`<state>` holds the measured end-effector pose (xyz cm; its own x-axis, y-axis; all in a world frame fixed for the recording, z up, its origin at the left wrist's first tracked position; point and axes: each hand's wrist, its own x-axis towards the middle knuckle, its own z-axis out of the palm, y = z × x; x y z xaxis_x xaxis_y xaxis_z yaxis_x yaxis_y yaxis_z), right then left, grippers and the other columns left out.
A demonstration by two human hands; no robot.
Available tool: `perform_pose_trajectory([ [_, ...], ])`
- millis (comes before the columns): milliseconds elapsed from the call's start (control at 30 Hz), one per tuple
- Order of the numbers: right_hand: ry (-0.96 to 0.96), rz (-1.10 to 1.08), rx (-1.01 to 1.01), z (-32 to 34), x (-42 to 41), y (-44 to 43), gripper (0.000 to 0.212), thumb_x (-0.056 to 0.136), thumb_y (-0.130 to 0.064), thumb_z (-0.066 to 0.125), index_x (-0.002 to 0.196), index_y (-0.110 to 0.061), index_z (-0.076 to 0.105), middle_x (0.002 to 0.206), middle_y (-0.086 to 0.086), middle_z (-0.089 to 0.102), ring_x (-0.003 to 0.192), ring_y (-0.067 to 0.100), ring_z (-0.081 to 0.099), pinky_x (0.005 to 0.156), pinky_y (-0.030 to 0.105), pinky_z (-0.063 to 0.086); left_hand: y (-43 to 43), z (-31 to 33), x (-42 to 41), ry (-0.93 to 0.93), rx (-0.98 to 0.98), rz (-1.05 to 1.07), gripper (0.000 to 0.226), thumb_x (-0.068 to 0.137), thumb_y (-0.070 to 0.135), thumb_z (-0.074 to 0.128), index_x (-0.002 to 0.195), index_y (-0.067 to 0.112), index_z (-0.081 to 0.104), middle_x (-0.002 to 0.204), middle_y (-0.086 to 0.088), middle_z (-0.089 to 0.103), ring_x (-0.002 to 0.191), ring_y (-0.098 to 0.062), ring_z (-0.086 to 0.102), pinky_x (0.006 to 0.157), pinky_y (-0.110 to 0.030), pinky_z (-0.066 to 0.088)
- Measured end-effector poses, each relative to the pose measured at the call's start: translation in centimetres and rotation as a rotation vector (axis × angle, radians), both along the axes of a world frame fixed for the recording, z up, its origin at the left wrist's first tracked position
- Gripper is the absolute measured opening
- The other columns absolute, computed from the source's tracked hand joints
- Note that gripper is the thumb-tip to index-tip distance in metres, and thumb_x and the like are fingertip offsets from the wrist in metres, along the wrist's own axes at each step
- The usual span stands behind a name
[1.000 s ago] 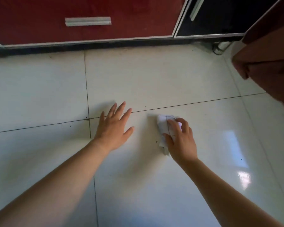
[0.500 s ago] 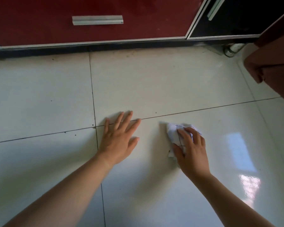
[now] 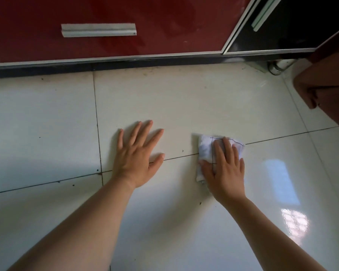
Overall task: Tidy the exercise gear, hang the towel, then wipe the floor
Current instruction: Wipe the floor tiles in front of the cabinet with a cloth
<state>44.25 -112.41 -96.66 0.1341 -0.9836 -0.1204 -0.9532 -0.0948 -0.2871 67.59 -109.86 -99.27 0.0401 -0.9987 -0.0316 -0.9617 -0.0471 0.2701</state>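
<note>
A small white cloth (image 3: 205, 147) with thin dark lines lies crumpled on the glossy pale floor tiles (image 3: 184, 104), across a grout line. My right hand (image 3: 225, 171) presses down on it with the fingers laid fairly straight over its top and the thumb at its left edge; part of the cloth is hidden under the palm. My left hand (image 3: 137, 155) rests flat on the floor to the left of the cloth, fingers spread, holding nothing. No exercise gear or towel is in view.
A red cabinet front (image 3: 164, 26) with a silver handle (image 3: 98, 30) runs along the far edge above a dark plinth. A black panel (image 3: 292, 26) adjoins it at right. A brown furniture corner (image 3: 329, 90) juts in at right, beside a metal fitting (image 3: 276, 67).
Both hands have slid forward toward the cabinet. The cloth has been pushed up over the grout line, and my right fingers have flattened out on it.
</note>
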Motion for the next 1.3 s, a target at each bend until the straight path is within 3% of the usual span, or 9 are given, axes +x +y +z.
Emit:
perform_pose_trajectory([
  [67,0.049,0.016,0.026,-0.4,0.6,-0.3,0.081,0.079,-0.066,0.022,0.147,-0.022,0.024,0.158,0.001,0.009,0.144,0.026,0.006,0.112,0.048,0.014,0.0,0.0,0.0,0.01,-0.011,0.0,0.06,0.083,0.056,0.032,0.141,0.039,0.033,0.155,0.003,0.023,0.143,-0.021,0.017,0.112,-0.049,0.002],
  [233,0.068,0.095,0.049,-0.4,2.4,-4.6,0.077,0.083,-0.063,0.018,0.149,-0.025,0.015,0.159,0.001,0.004,0.145,0.029,0.0,0.114,0.048,0.01,0.0,0.1,0.1,0.019,-0.009,-0.01,0.056,0.083,0.054,0.035,0.138,0.043,0.036,0.155,0.0,0.024,0.143,-0.022,0.016,0.112,-0.052,0.005],
  [400,0.007,0.133,-0.01,-0.6,2.5,-3.3,0.059,0.088,-0.045,0.034,0.144,-0.028,0.033,0.155,0.002,0.024,0.143,0.032,0.018,0.106,0.045,0.028,-0.2,0.2,0.2,0.022,0.005,-0.034,0.051,0.084,0.051,0.037,0.135,0.048,0.039,0.155,-0.001,0.024,0.142,-0.025,0.019,0.111,-0.055,0.008],
  [533,0.014,0.209,-0.039,-0.9,0.7,2.9,0.059,0.086,-0.041,0.042,0.142,-0.033,0.029,0.152,-0.001,0.027,0.141,0.023,0.017,0.106,0.037,0.02,-0.2,0.2,0.2,0.009,0.003,-0.047,0.049,0.084,0.051,0.037,0.133,0.05,0.04,0.154,-0.001,0.025,0.142,-0.026,0.02,0.11,-0.056,0.009],
  [700,0.052,0.161,-0.051,-1.0,1.0,2.4,0.051,0.097,-0.049,0.022,0.142,-0.028,0.032,0.151,0.004,0.032,0.141,0.023,0.018,0.107,0.039,0.02,-0.4,0.4,0.1,0.025,-0.014,0.0,0.063,0.081,0.052,0.039,0.14,0.029,0.041,0.153,0.0,0.029,0.141,-0.023,0.024,0.111,-0.053,0.009],
  [833,0.038,0.094,-0.04,-1.1,2.3,0.3,0.055,0.093,-0.05,0.029,0.144,-0.03,0.028,0.153,0.005,0.027,0.142,0.03,0.018,0.109,0.038,0.014,-0.5,0.3,0.1,0.028,-0.004,0.005,0.073,0.08,0.053,0.039,0.143,0.017,0.035,0.153,0.001,0.029,0.141,-0.02,0.023,0.112,-0.052,0.008],
  [1033,0.053,0.071,-0.046,-1.3,6.0,-3.6,0.059,0.089,-0.049,0.031,0.14,-0.02,0.041,0.151,0.012,0.031,0.139,0.04,0.025,0.105,0.055,0.028,-0.4,0.2,0.3,0.048,-0.036,0.009,0.072,0.078,0.053,0.041,0.142,0.019,0.038,0.152,0.0,0.03,0.141,-0.018,0.021,0.112,-0.052,0.011],
  [1200,0.045,0.119,-0.063,-1.4,6.0,-3.4,0.059,0.088,-0.045,0.033,0.139,-0.017,0.042,0.149,0.015,0.035,0.135,0.042,0.031,0.103,0.055,0.033,-0.3,0.1,0.5,0.014,-0.013,-0.006,0.067,0.079,0.054,0.037,0.141,0.028,0.039,0.153,0.0,0.028,0.141,-0.02,0.022,0.111,-0.052,0.01],
  [1300,0.003,0.116,-0.021,-0.8,5.7,-3.3,0.062,0.087,-0.046,0.027,0.142,-0.018,0.038,0.152,0.013,0.028,0.14,0.039,0.023,0.108,0.051,0.027,-0.3,0.2,0.2,0.005,0.006,-0.022,0.06,0.082,0.054,0.035,0.139,0.037,0.04,0.153,-0.001,0.027,0.142,-0.023,0.02,0.11,-0.055,0.009],
])
